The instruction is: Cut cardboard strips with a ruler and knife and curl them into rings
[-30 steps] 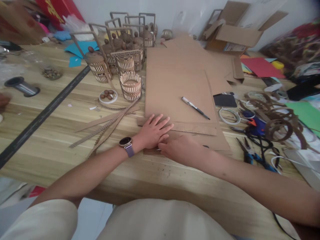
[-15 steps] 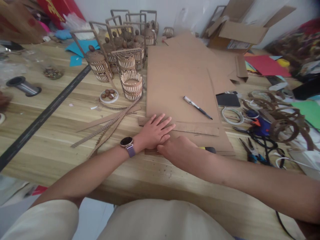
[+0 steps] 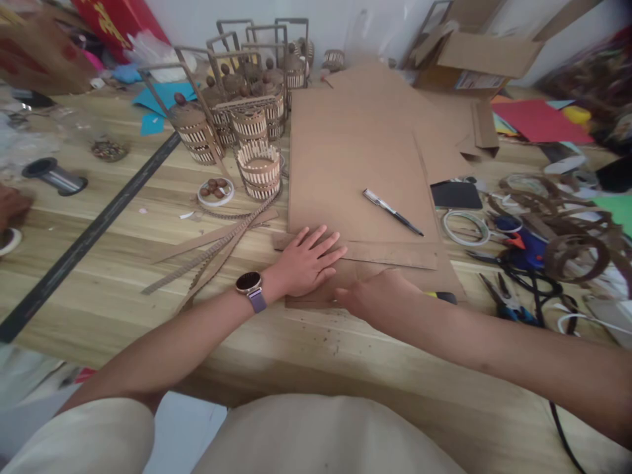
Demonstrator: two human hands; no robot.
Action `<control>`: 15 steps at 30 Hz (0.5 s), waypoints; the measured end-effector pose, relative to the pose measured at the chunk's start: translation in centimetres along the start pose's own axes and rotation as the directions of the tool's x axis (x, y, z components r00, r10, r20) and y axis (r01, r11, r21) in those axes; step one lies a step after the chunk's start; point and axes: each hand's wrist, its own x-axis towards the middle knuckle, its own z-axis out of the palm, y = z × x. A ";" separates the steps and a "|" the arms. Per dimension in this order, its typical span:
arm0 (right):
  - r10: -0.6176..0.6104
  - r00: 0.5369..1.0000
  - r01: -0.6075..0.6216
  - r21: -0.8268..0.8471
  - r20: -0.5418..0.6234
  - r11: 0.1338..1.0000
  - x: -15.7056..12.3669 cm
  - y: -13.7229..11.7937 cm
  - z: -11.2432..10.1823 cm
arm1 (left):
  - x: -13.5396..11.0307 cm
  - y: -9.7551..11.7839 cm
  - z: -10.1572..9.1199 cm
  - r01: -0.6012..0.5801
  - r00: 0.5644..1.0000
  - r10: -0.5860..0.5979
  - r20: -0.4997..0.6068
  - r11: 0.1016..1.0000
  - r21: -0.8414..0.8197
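My left hand (image 3: 309,263), with a watch on its wrist, lies flat and open, fingers spread, pressing a long cardboard strip (image 3: 395,254) onto a large brown cardboard sheet (image 3: 355,164). Just right of it, my right hand (image 3: 380,299) is closed over a tool with a yellow and black handle (image 3: 442,297) that sticks out to the right; its tip is hidden under my fingers at the sheet's near edge. A black and silver pen (image 3: 392,212) lies loose on the sheet beyond the strip.
Slatted wooden baskets (image 3: 257,168), a small dish of brown beads (image 3: 215,191) and loose cardboard strips (image 3: 212,250) lie to the left. Pliers (image 3: 508,303), a glue gun (image 3: 528,247), cardboard rings and cables crowd the right. Another person's hand (image 3: 10,204) shows at the far left edge.
My right hand has slid to the right along the sheet's near edge, away from my left hand, and more of the tool's handle shows. My left hand has stayed put.
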 end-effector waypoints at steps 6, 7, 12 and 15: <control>0.109 0.993 -0.107 -0.032 0.047 0.994 -3.3 3.5 2.4 | 0.0 0.0 0.1 0.002 1.000 -0.002 -0.005 1.000 -0.006; 0.122 0.991 -0.123 0.003 0.057 0.992 -4.1 4.5 3.0 | 0.0 0.0 0.1 -0.001 1.000 0.001 -0.005 1.000 -0.008; 0.076 0.995 -0.089 0.264 0.061 0.960 -6.6 8.7 4.2 | 0.1 -0.1 0.2 0.007 1.000 -0.007 -0.017 1.000 -0.007; 0.085 0.995 -0.098 0.346 0.053 0.933 -5.9 7.7 2.5 | 0.1 -0.4 0.1 -0.017 0.999 0.018 -0.037 1.000 0.014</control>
